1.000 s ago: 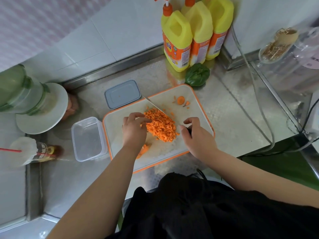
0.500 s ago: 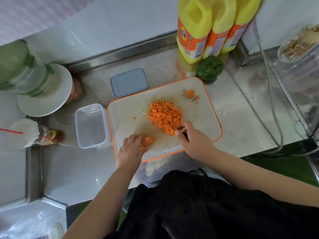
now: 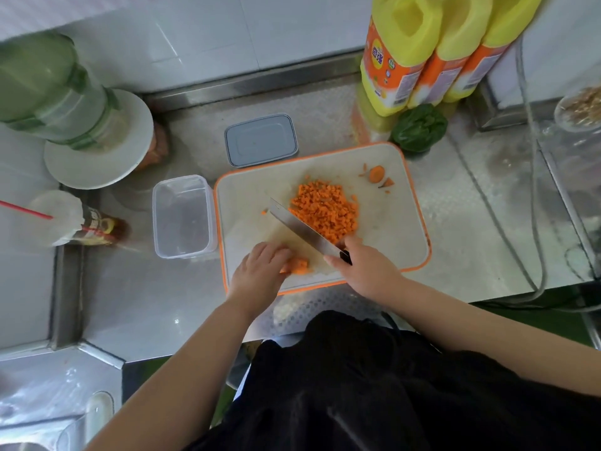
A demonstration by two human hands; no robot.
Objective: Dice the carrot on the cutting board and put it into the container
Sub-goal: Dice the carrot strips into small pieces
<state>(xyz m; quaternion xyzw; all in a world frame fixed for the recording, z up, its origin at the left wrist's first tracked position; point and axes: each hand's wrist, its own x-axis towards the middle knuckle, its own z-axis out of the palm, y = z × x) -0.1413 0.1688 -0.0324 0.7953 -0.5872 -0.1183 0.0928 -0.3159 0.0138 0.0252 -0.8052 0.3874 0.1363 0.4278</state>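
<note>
The left hand [image 3: 260,271] has dropped from the heap to the near edge of the cutting board [image 3: 400,236] and now pins the last carrot chunk [image 3: 297,265] under curled fingers. A second ago those fingers were up beside the dice; now they grip the uncut piece. The right hand [image 3: 364,271] is wrapped tight round the knife handle, and the knife [image 3: 300,227] has swung so its blade lies flat-on to the camera, slanting from the hand toward the far left, its edge brushing the near-left side of the diced carrot pile [image 3: 325,208].

My read: one more round of chopping is coming, on that last chunk, before anything gets transferred. Most of the carrot already looks diced, heaped mid-board. A carrot end slice [image 3: 377,173] and a couple of trimmings sit at the far right corner, and one stray cube lies left of the blade tip.

Containers now. The clear plastic container [image 3: 182,216] stands just beside the board's left edge, open and empty, not a cube in it yet. Its grey lid [image 3: 261,139] lies apart, on the steel counter [image 3: 146,304] just beyond the board's far edge. So filling has not begun.
</note>
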